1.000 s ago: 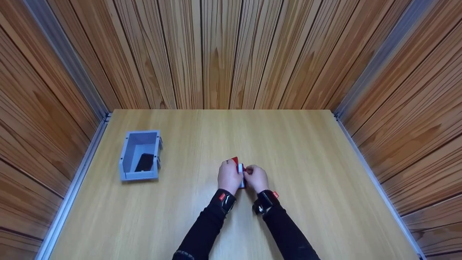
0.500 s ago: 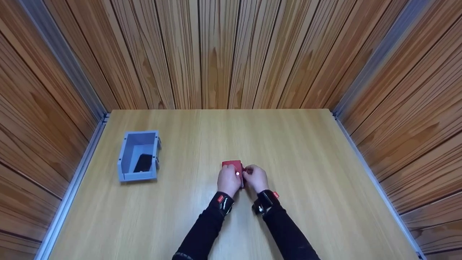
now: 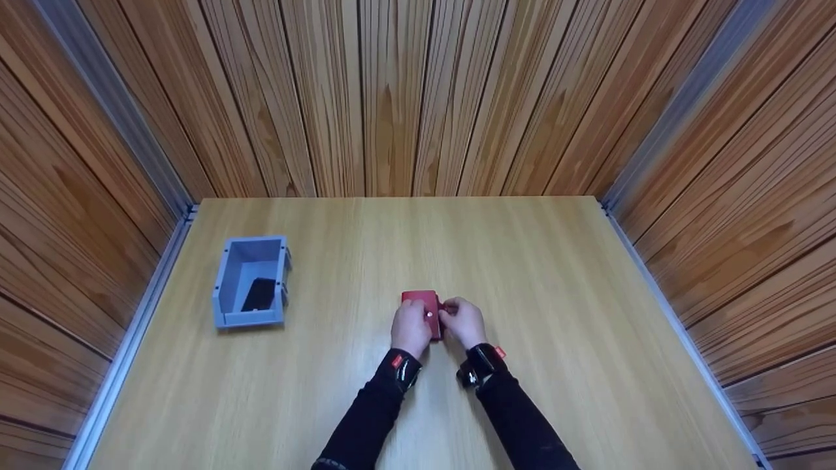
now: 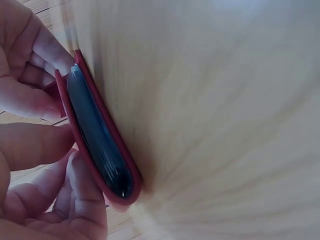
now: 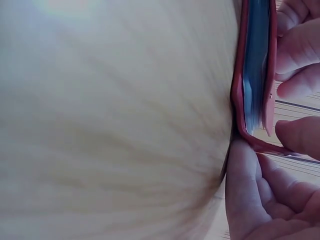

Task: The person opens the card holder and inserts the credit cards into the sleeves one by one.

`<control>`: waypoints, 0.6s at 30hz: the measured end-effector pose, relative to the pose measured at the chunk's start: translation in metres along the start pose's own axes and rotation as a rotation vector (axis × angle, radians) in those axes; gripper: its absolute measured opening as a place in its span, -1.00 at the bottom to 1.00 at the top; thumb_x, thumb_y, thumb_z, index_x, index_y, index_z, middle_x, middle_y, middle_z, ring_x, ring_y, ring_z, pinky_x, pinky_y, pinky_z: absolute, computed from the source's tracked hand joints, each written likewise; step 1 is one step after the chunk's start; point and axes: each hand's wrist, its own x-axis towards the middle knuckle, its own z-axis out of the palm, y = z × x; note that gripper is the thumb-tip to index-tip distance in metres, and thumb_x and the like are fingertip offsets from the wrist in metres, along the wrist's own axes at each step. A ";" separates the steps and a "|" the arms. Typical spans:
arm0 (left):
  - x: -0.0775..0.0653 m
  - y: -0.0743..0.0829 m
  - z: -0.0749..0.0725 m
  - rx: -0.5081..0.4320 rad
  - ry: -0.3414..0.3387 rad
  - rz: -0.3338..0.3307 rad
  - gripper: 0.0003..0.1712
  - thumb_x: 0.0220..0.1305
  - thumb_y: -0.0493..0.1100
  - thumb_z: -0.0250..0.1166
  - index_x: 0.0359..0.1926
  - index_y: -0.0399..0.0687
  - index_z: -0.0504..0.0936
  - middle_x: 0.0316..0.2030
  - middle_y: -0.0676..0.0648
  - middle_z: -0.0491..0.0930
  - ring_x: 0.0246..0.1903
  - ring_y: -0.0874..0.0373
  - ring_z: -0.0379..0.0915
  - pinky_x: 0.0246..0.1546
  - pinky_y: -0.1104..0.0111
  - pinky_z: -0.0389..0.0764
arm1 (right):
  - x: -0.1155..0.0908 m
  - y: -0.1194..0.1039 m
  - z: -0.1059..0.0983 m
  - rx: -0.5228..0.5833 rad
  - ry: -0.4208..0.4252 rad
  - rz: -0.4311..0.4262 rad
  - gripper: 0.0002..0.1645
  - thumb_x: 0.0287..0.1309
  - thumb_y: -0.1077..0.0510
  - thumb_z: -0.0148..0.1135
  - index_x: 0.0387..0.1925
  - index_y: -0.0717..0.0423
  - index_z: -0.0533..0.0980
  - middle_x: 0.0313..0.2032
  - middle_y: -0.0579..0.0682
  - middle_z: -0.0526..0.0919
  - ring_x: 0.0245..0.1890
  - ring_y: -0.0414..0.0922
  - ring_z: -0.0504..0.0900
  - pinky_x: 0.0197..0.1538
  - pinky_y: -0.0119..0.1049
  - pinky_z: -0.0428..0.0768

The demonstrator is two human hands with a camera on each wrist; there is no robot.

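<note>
A small red card holder [image 3: 422,299] stands on the table between my two hands, its cover folded over and a metal snap showing. Clear sleeves [image 4: 97,132] make up its inside, seen edge-on in the left wrist view. My left hand [image 3: 411,328] lies over the cover and grips it, thumb on the front, other fingers near the spine. My right hand [image 3: 465,324] pinches the closing flap [image 5: 267,146] between thumb and finger at the open side. Parts of the left fingers are hidden behind the card holder.
At the left of the table [image 3: 555,261] stands a grey-blue bin [image 3: 248,319] with a black flat object [image 3: 260,294] in it. Wood-panelled walls [image 3: 392,98] enclose the back and sides.
The card holder's cover, earlier raised with the pale inside showing, has folded over to the right and lies flat. My left hand has shifted slightly left. The right hand keeps its place.
</note>
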 end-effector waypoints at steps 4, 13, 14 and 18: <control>0.000 -0.001 -0.002 0.003 -0.005 0.020 -0.92 0.05 -0.44 0.32 -0.45 -0.26 0.58 -0.45 -0.17 0.51 -0.38 -0.14 0.52 -0.28 0.06 0.52 | -0.001 -0.001 0.000 0.006 0.001 -0.006 -0.72 0.09 0.32 0.32 -0.17 0.45 0.59 -0.28 0.25 0.70 -0.19 0.14 0.68 -0.05 -0.06 0.60; 0.003 -0.006 -0.008 -0.063 0.068 -0.010 -0.89 0.02 -0.43 0.36 -0.37 -0.25 0.64 -0.41 -0.15 0.55 -0.35 -0.08 0.53 -0.26 0.12 0.54 | 0.000 0.000 0.001 0.007 0.001 0.005 -0.73 0.09 0.33 0.33 -0.18 0.45 0.59 -0.29 0.24 0.70 -0.20 0.13 0.68 -0.06 -0.07 0.60; 0.003 -0.007 -0.009 -0.070 0.079 -0.027 -0.88 0.02 -0.43 0.37 -0.35 -0.26 0.66 -0.39 -0.16 0.56 -0.33 -0.09 0.54 -0.24 0.11 0.54 | 0.000 0.000 0.001 0.008 -0.002 0.007 -0.73 0.10 0.32 0.33 -0.17 0.45 0.59 -0.29 0.24 0.70 -0.20 0.13 0.68 -0.05 -0.07 0.60; 0.003 -0.012 -0.014 -0.078 0.080 -0.140 -0.83 0.06 -0.39 0.41 -0.26 -0.30 0.67 -0.32 -0.20 0.56 -0.26 -0.11 0.53 -0.16 0.10 0.55 | 0.001 0.001 0.002 0.014 -0.011 0.024 -0.73 0.11 0.32 0.33 -0.16 0.44 0.59 -0.27 0.23 0.70 -0.18 0.12 0.67 -0.04 -0.07 0.60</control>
